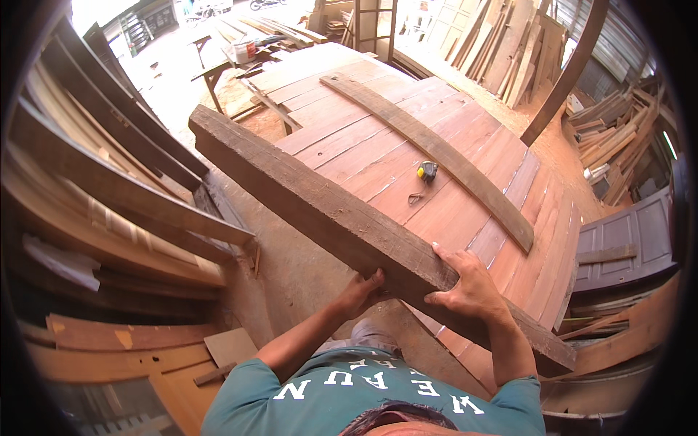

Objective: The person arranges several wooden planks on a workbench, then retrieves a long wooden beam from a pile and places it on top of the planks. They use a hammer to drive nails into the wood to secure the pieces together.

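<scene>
A long, thick, dark brown wooden beam [320,207] slants across the view in front of me, from the upper left to the lower right. Its rough upper faces show. My left hand [362,292] grips its near lower edge, thumb against the side and the other fingers mostly hidden. Farther right, my right hand [469,289] clasps the beam from above, fingers over its far edge and thumb on the near face. Beyond it lies a broad panel of reddish planks [363,168], bearing a narrower brown board [429,149] and a black-and-yellow tape measure [427,172].
Long boards [123,178] stand stacked along the left. Leaning planks [502,47] and a lumber heap [618,145] are at the far right, near a dark post [563,80]. A panelled door [629,236] lies to the right. A white-and-red bucket [243,51] stands behind.
</scene>
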`<state>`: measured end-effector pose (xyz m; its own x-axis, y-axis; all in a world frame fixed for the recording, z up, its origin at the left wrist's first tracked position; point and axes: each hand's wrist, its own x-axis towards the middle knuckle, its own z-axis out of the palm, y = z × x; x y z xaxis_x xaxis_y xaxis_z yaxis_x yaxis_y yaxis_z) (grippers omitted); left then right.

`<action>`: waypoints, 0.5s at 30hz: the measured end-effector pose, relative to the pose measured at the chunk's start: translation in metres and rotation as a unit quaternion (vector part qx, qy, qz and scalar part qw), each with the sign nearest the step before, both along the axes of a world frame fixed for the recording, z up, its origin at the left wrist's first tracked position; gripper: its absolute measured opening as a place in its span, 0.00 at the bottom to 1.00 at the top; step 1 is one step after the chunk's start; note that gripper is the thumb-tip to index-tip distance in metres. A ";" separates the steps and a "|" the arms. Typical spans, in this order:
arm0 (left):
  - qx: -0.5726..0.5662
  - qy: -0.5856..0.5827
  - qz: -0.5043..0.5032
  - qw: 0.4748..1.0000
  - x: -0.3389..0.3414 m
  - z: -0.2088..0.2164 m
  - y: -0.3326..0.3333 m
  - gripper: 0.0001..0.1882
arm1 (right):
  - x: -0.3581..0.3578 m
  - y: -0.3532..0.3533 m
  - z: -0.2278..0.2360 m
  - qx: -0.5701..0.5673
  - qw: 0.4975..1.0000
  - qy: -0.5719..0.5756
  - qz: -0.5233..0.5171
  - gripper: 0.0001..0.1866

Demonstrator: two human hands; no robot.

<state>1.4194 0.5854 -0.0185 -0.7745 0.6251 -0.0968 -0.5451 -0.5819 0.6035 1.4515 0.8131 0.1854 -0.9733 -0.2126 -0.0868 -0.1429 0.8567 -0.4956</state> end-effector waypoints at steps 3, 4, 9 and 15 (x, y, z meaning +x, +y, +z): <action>0.001 0.016 -0.001 1.000 -0.053 -0.005 -0.008 0.36 | -0.040 -0.014 0.002 0.015 0.999 0.037 -0.013 0.49; 0.010 0.017 -0.006 1.000 -0.071 -0.005 -0.007 0.36 | -0.054 -0.016 0.003 0.018 0.999 0.043 -0.019 0.49; 0.034 0.038 -0.039 0.998 -0.166 0.004 0.005 0.38 | -0.130 -0.011 0.009 0.033 0.996 0.075 -0.043 0.49; 0.036 0.094 -0.082 0.991 -0.282 0.017 0.030 0.39 | -0.229 0.003 0.020 0.062 0.992 0.070 -0.083 0.50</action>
<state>1.1370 0.6153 -0.0015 -0.6614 0.7446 0.0900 -0.5178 -0.5401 0.6635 1.2222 0.8157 0.2054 -0.9984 -0.0444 0.0358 -0.0545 0.9277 -0.3693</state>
